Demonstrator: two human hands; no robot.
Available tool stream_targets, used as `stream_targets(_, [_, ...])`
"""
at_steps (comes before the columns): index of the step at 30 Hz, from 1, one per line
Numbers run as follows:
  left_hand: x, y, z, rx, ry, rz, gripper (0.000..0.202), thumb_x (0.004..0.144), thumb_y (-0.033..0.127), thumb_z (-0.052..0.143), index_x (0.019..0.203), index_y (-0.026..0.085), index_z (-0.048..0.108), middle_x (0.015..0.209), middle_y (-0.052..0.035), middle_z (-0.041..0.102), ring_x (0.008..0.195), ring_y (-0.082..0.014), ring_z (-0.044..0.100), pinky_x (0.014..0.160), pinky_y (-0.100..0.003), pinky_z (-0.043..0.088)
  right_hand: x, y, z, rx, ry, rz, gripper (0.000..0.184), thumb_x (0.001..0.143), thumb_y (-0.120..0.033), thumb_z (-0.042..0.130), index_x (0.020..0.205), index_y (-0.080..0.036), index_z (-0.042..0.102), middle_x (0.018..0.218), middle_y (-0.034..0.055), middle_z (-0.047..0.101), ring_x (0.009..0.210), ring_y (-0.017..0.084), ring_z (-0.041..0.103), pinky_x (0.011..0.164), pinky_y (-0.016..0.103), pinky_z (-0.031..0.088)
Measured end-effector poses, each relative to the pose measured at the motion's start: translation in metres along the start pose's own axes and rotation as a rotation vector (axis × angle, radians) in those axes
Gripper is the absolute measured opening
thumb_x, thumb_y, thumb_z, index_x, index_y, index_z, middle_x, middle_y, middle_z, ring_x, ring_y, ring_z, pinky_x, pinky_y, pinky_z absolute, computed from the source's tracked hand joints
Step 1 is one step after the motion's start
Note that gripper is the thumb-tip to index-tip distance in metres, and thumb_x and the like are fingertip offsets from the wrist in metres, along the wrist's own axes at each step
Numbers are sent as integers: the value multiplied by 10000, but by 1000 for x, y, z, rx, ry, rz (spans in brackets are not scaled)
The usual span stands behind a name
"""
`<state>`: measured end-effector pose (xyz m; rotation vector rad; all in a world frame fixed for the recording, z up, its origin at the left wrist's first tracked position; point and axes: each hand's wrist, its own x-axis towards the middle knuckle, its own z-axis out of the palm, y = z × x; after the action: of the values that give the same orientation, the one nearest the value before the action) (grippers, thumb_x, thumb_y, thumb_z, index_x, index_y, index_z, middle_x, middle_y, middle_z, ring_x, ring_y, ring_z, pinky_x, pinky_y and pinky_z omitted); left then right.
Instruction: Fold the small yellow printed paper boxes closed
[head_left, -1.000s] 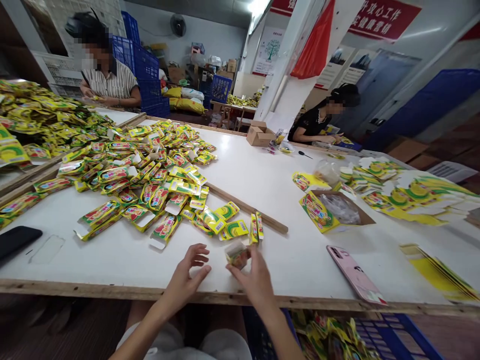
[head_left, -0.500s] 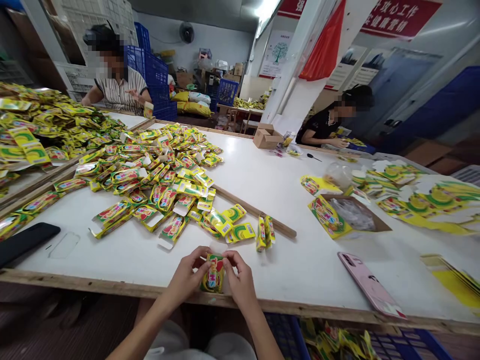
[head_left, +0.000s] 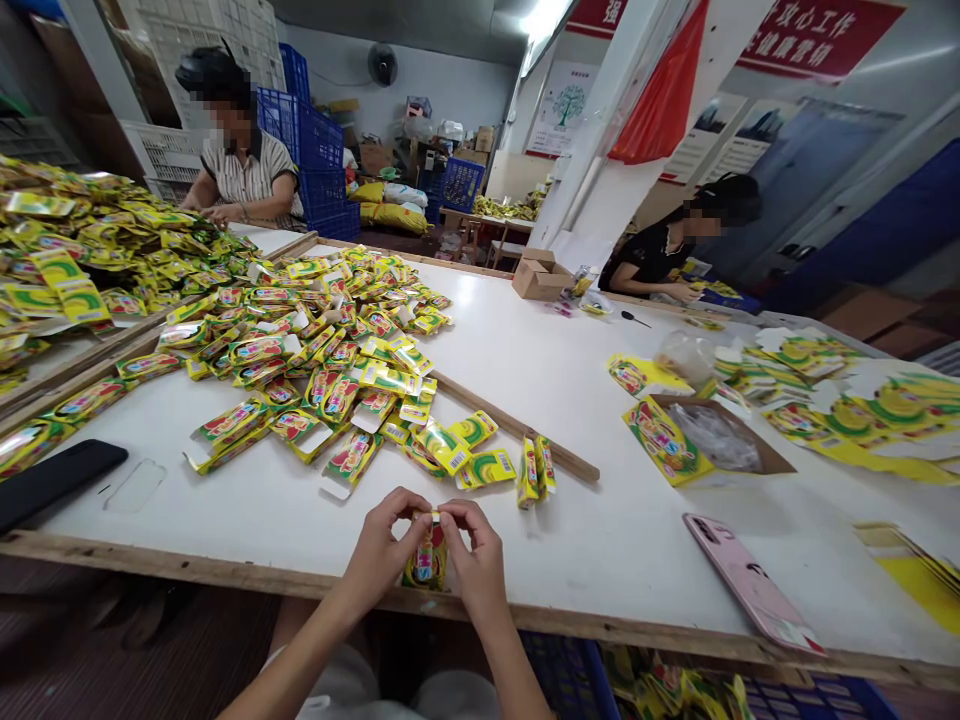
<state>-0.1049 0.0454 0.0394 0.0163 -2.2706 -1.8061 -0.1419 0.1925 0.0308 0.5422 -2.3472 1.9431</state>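
Observation:
Both my hands meet at the near edge of the white table (head_left: 570, 540). My left hand (head_left: 384, 550) and my right hand (head_left: 474, 555) pinch the top of one small yellow carton (head_left: 426, 562) with red and green print, held upright between them. Fingers of both hands are closed on its upper flap. Just beyond lies a big spread of the same flat yellow cartons (head_left: 315, 350). Two folded cartons (head_left: 534, 468) stand on edge to the right of my hands.
A wooden strip (head_left: 517, 427) runs diagonally across the table. A pink phone (head_left: 750, 583) lies at right, a black phone (head_left: 52, 480) at left. An open brown box (head_left: 720, 440) and printed sheets (head_left: 840, 400) sit right. Two other people work at the far sides.
One second ago my right hand alone held the carton and my left hand was open beside it. Both hands have since closed on it and drawn it towards the table edge.

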Motion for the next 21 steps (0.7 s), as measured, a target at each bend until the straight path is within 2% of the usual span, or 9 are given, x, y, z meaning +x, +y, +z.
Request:
stream_targets(7, [8,1,4,-69,50,-98,180,846,332,583,886,169,648,774,-29,642,719,-168,590,686,-265,480,10,-6,3,5,0,113,222,871,-381,571,869,-173,649,789,37,663,731,173,590,687,269,479])
stream_targets(13, [0,-7,1,-140,-8,-99,222,876,362,563,936,172,660,890,-55,678,833,-192,621,779,-295,491,0,-2,1,32,-35,106,206,885,-372,561,901,-183,642,836,37,666,796,179,612,742,275,482])
stream_targets(21, [-8,-8,-2,-140,-37,-48,205,874,344,576,932,177,681,909,-66,675,886,-207,636,805,-313,509,-7,1,6,78,-26,66,193,869,-358,584,892,-186,669,880,53,674,842,191,640,758,287,517])
